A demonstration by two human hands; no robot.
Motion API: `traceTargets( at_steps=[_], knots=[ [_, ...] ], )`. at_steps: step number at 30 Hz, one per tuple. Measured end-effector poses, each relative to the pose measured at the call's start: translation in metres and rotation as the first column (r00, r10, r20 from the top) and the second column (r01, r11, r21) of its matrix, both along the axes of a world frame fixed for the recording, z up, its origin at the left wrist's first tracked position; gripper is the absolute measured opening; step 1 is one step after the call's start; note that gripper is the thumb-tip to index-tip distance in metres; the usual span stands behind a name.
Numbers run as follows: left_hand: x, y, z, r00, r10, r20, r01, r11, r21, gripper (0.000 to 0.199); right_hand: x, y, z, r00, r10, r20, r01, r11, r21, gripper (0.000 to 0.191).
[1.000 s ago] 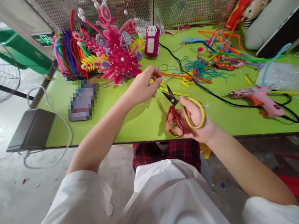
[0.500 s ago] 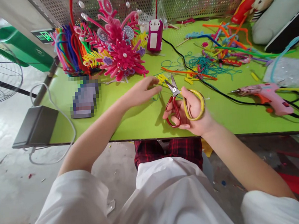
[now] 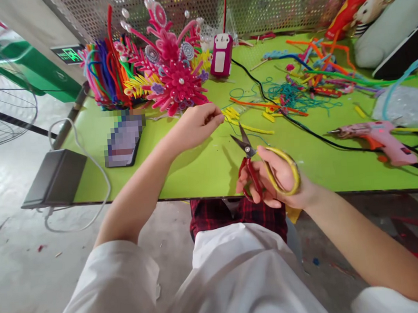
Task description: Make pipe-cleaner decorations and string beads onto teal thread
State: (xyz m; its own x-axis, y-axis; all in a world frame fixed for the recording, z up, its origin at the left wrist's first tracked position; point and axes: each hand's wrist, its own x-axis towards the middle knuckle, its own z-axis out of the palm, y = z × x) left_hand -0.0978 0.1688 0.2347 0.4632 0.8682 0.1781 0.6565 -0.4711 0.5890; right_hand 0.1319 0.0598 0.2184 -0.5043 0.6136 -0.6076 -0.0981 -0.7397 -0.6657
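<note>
My right hand [image 3: 277, 178] holds a pair of scissors [image 3: 247, 150] by its loops, one handle red and the other yellow. The blades are apart and point away from me, with nothing between them. My left hand [image 3: 201, 123] is closed, thumb and fingertips together, just left of the short yellow pipe cleaner pieces [image 3: 231, 113]. A longer yellow pipe cleaner [image 3: 255, 128] lies with one end close to these fingertips. Whether they pinch it or something smaller, I cannot tell.
Behind my left hand stands a pink pipe cleaner flower piece [image 3: 181, 84], beside bundled pipe cleaners [image 3: 103, 75]. A phone [image 3: 124, 141] and a grey box [image 3: 55, 177] lie left. Rightward are tangled teal thread [image 3: 292, 97], a black cord [image 3: 322, 136] and a pink glue gun [image 3: 383, 137].
The scissors in my right hand have come back toward the table's front edge, away from the yellow pieces. My left fingers have curled together. More of the longer yellow pipe cleaner shows.
</note>
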Motion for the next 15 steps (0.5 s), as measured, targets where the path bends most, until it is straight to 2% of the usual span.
traceTargets(
  at_steps=[3, 7, 15],
  knots=[
    [0.002, -0.006, 0.008, 0.996, -0.028, -0.086, 0.037, 0.994, 0.102, 0.021, -0.015, -0.001, -0.002, 0.999, 0.013, -0.036, -0.013, 1.000, 0.023, 0.069],
    [-0.001, -0.013, 0.013, 0.991, -0.020, -0.130, 0.047, 0.978, 0.205, 0.019, -0.034, 0.009, -0.002, 0.994, -0.093, -0.064, 0.101, 0.986, 0.132, 0.071],
    [-0.009, -0.016, 0.017, 0.992, 0.028, -0.125, 0.000, 0.976, 0.217, 0.015, -0.051, 0.017, -0.006, 0.989, -0.116, -0.093, 0.132, 0.973, 0.188, 0.067]
  ],
)
